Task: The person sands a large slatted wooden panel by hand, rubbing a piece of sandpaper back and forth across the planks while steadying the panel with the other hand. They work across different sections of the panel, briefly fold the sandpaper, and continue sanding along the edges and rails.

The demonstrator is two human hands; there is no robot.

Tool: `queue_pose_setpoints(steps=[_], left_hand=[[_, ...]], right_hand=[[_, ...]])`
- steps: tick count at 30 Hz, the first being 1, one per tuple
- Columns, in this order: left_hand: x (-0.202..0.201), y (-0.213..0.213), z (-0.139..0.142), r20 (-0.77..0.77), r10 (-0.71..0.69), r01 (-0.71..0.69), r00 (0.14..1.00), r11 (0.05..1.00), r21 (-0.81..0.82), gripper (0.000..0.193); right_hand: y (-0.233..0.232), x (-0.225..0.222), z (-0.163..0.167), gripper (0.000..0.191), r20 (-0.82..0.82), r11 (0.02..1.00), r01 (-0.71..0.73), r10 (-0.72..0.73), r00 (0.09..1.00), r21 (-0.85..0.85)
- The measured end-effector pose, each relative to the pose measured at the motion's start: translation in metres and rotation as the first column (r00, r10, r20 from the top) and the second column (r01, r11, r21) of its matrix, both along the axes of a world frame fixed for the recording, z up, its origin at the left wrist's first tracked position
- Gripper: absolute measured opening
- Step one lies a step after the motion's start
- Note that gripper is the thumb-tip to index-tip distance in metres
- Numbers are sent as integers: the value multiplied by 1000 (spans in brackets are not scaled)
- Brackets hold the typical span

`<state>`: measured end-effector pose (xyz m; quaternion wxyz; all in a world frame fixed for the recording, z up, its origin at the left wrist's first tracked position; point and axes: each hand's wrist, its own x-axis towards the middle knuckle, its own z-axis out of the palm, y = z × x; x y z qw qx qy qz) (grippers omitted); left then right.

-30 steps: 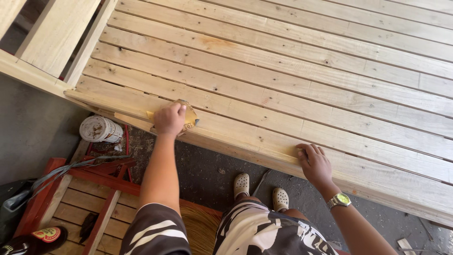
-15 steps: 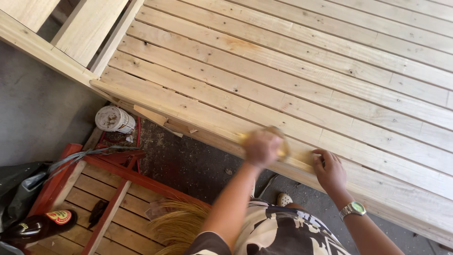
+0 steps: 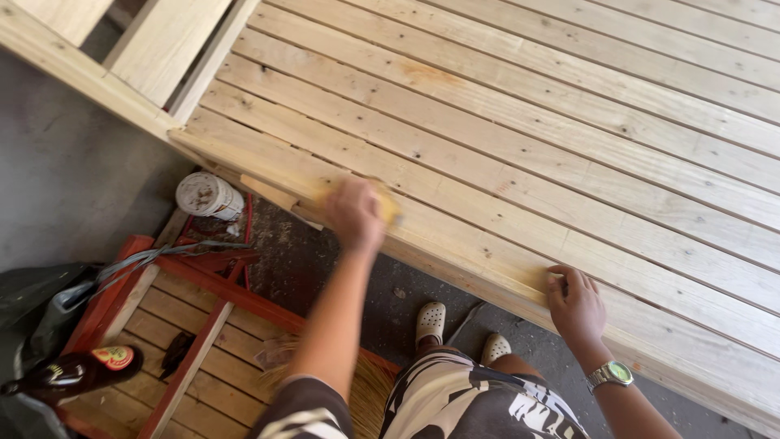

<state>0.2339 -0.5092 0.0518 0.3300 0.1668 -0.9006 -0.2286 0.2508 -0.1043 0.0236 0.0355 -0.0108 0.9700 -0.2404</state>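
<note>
a grey concrete floor (image 3: pixel 73 171) is showing at the far left, with a dark bottle (image 3: pixel 69 372) lying at the lower left edge and a red-framed slatted pallet (image 3: pixel 175 325) sitting beside it. just above the pallet a small white tub (image 3: pixel 208 196) is standing under the edge of a big slatted panel of pale planks (image 3: pixel 520 130), which is filling most of the view and running off to the right.

the left hand (image 3: pixel 354 213) is pressing a yellow sanding pad (image 3: pixel 387 208) onto the nearest plank close to its edge; the fingers are curled closed over the pad, though motion blur is hiding the detail. judging from this view, the sanding is somewhere midway along that front edge, and no clear difference in the wood is telling worked from unworked stretches.

further right, the right hand (image 3: pixel 575 302), wearing a wristwatch (image 3: pixel 611 374), is resting on the same edge with fingers bent over it, bracing. below, pale clogs (image 3: pixel 431 322) are standing on the floor.
</note>
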Motion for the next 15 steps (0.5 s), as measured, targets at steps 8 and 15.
queue_pose_setpoints(steps=[8,15], left_hand=[[33,190,-24,128,-156,164,979,985,-52,39],[20,93,-59,41,-88,88,995,996,-8,41]], right_hand=[[-33,-23,-7,27,-194,923,-324,286,938,-207],[-95,-52,17,27,-214,777,-606,571,793,-172]])
